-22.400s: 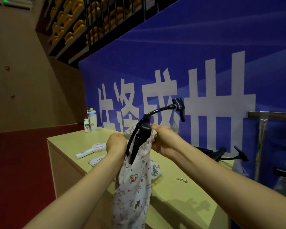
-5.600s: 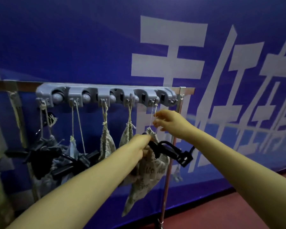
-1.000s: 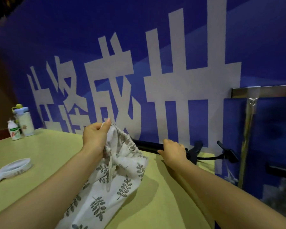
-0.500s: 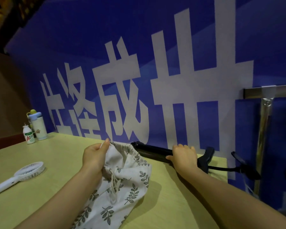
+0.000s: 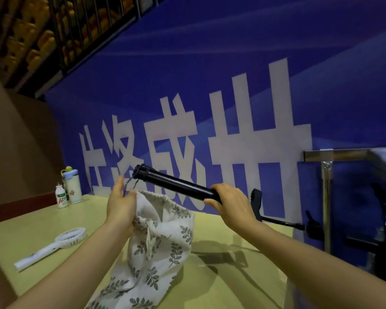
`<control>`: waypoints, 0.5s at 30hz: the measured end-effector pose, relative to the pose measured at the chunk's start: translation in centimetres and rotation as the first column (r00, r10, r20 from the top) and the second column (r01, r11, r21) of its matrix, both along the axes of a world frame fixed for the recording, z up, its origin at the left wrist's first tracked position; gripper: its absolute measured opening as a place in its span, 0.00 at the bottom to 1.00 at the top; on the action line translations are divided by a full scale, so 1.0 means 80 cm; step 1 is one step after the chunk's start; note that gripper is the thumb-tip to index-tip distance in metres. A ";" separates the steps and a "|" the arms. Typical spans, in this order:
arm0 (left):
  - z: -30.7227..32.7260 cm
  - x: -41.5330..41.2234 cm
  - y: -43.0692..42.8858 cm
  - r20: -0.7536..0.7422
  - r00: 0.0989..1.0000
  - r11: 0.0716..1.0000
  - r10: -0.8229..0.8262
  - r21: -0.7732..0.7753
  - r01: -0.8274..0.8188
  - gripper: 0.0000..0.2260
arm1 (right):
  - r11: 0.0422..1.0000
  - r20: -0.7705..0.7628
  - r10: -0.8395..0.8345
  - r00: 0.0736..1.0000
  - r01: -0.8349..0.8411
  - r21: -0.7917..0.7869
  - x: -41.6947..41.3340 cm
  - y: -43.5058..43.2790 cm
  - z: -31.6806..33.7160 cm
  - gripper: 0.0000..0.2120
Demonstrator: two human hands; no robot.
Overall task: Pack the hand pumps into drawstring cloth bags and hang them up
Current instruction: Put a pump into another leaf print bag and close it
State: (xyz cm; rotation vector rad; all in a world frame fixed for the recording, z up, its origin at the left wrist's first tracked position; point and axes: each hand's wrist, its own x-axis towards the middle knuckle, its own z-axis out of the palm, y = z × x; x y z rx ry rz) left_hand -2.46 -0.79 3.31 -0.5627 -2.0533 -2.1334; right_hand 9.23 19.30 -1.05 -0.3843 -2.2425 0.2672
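Firmly, right grip (image 5: 230, 205) clasps pump (image 5: 176, 185) — left grip (image 5: 120, 206) pinches bag (image 5: 163, 239)

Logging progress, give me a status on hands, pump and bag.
Left hand holding cloth bag mouth open. Right hand gripping hand pump, lifted above bag, not yet in. Nothing blocking.

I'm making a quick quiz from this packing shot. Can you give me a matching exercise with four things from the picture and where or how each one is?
Things:
1. hand pump
2. leaf-print bag
3. handheld fan
4. small bottle

States:
A. lying flat on the table, untouched
B. held up off the table by the right hand
C. standing at the table's far corner
D. mouth held open by the left hand

Pairs: 1-B, 2-D, 3-A, 4-C
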 end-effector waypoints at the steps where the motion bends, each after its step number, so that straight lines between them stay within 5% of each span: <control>1: 0.004 0.007 -0.003 -0.034 0.999 0.999 -0.038 -0.027 0.037 0.20 | 1.000 0.002 0.002 1.000 -0.002 0.020 0.005 -0.007 0.004 0.15; 11: 0.010 0.055 -0.035 0.085 0.886 0.824 -0.456 -0.335 0.456 0.29 | 1.000 -0.089 0.002 0.996 0.001 0.027 0.017 -0.047 0.032 0.17; 15: 0.013 0.040 -0.055 0.109 0.956 0.941 -0.272 -0.178 0.288 0.15 | 0.999 -0.178 0.022 0.984 -0.027 -0.029 0.016 -0.051 0.030 0.16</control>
